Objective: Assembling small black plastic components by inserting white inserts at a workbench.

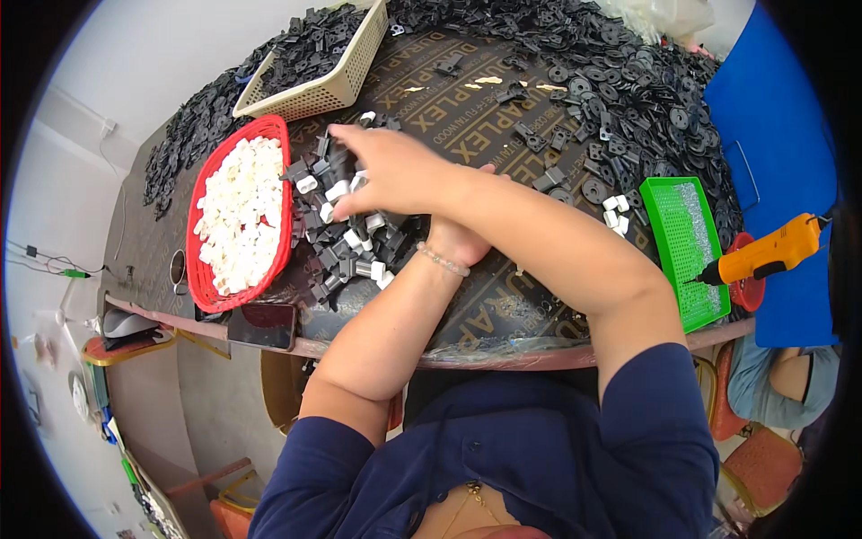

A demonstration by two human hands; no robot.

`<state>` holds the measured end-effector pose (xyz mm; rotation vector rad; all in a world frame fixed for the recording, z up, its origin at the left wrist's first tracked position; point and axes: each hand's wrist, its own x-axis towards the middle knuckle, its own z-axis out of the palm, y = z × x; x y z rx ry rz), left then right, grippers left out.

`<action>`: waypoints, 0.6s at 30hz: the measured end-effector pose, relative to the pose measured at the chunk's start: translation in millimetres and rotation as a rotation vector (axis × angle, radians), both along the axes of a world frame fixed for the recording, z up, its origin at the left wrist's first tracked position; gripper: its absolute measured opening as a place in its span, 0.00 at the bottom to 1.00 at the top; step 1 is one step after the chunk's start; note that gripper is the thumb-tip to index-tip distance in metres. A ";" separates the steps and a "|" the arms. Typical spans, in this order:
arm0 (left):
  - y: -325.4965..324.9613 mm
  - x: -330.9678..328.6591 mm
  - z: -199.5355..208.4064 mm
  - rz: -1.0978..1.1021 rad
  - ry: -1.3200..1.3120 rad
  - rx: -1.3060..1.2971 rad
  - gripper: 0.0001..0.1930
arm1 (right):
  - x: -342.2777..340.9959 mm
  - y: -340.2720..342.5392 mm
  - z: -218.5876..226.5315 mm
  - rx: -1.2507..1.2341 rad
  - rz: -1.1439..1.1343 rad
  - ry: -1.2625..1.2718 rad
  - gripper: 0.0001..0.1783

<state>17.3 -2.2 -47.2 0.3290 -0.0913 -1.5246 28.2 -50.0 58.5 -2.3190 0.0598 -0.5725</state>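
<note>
My right forearm crosses over my left wrist. Over a heap of black plastic parts with white pieces (341,260), my right hand (386,175) has its thumb and fingers spread apart. A blurred dark part lies between or below them; contact is unclear. My left hand (462,238), with a beaded bracelet (443,260) at its wrist, is mostly covered by the right forearm. Only a bit of its fingers shows beyond that arm, and what it holds is hidden. Left of the heap, a red basket (285,193) holds many small white pieces.
A beige basket (355,67) of black parts stands at the far left. Black parts (620,108) cover the far and right table. A few white pieces (617,214) lie near a green tray (660,238) of small metal pieces. An orange electric screwdriver (772,251) hangs over it. A phone (261,325) lies at the front edge.
</note>
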 end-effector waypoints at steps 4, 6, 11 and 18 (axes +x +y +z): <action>-5.4 -8.0 25.8 0.183 -0.149 0.083 0.21 | 39.5 -32.1 -12.5 -0.209 -0.116 -0.141 0.41; -8.3 -2.8 14.8 0.138 -0.129 0.196 0.22 | 38.9 -106.0 -14.0 -0.368 -0.313 -0.027 0.26; -7.5 -9.7 18.3 0.110 -0.139 0.235 0.22 | -44.5 -216.7 -65.7 -0.614 -0.755 0.619 0.18; -0.1 -17.7 47.3 0.125 -0.134 0.320 0.20 | -121.5 -144.3 -21.7 -0.093 -0.218 0.193 0.23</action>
